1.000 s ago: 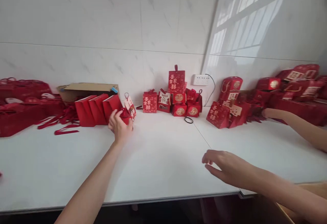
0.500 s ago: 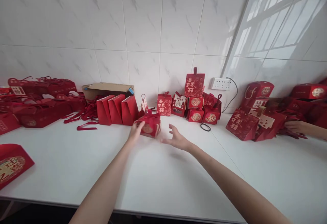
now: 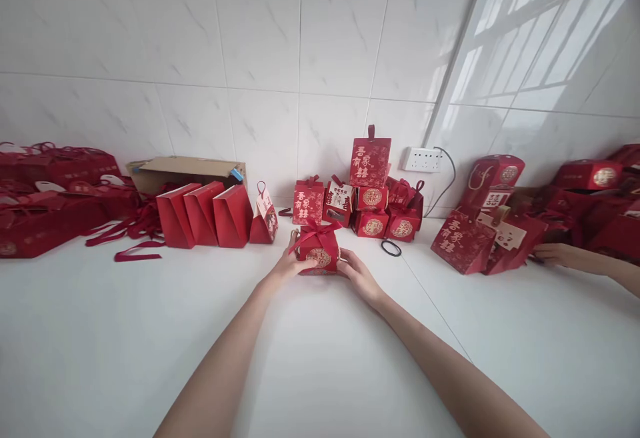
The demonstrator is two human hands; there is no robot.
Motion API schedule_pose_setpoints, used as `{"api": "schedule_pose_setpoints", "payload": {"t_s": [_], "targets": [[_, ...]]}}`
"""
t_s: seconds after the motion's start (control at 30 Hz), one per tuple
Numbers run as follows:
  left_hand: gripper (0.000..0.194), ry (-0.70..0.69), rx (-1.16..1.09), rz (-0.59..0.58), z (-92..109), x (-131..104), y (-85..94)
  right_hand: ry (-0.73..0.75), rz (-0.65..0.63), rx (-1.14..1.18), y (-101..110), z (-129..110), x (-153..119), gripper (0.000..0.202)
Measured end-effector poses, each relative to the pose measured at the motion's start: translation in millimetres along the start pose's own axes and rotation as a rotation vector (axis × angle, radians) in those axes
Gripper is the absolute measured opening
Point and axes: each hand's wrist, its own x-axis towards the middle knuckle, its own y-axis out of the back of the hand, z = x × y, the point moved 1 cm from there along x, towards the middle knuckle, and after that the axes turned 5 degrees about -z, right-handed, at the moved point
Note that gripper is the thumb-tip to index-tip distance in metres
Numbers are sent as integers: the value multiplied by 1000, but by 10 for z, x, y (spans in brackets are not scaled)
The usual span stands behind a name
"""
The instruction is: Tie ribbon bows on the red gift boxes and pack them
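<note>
A small red gift box (image 3: 326, 245) with a ribbon bow on top and a round gold emblem stands upright on the white table, between my two hands. My left hand (image 3: 290, 263) grips its left side, the thumb across the lower front. On the opposite side, my right hand (image 3: 357, 273) presses its fingers to the box's right edge. Just behind stand a red patterned box with gold characters (image 3: 308, 203) and a dark red box with a white label (image 3: 340, 203). A triangular box with a white front (image 3: 264, 217) sits to the left.
Plain red boxes (image 3: 233, 218) stand in a row before a cardboard carton (image 3: 187, 168). Ribbons (image 3: 137, 251) and red boxes lie left. Stacked boxes (image 3: 371, 161) and a black ring (image 3: 391, 248) are right of centre. Another person's hand (image 3: 565, 255) reaches in near boxes at right.
The bow-topped box has moved right along the table and turned its emblem toward me. My right hand has closed in from apart to touch it. The view has shifted slightly.
</note>
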Motion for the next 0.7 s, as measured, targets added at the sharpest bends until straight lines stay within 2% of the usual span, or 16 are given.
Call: {"api": "schedule_pose_setpoints", "payload": {"t_s": [0.07, 0.13, 0.2, 0.23, 0.3, 0.37, 0.43, 0.53, 0.7], "targets": [[73, 16, 11, -47, 27, -35, -19, 27, -19, -19, 6, 0, -49, 40], [72, 1, 115, -41, 58, -105, -51, 51, -24, -100, 4, -11, -99, 40], [68, -40, 318, 25, 97, -180, -107, 121, 76, -268, -16, -34, -157, 48], [66, -68, 428, 72, 119, -215, -146, 196, 161, -384, -38, -56, -193, 54], [66, -114, 592, 159, 161, -277, -236, 444, 303, -661, -113, -122, -283, 65], [67, -157, 678, 200, 198, -335, -327, 745, 288, -941, -215, -200, -384, 62], [68, -207, 742, 171, 226, -389, -395, 937, 192, -1156, -294, -269, -463, 47], [73, -285, 834, 53, 253, -435, -433, 974, 151, -1286, -311, -355, -503, 28], [80, -308, 843, -77, 291, -398, -363, 965, 125, -1202, -221, -439, -474, 12]]}}
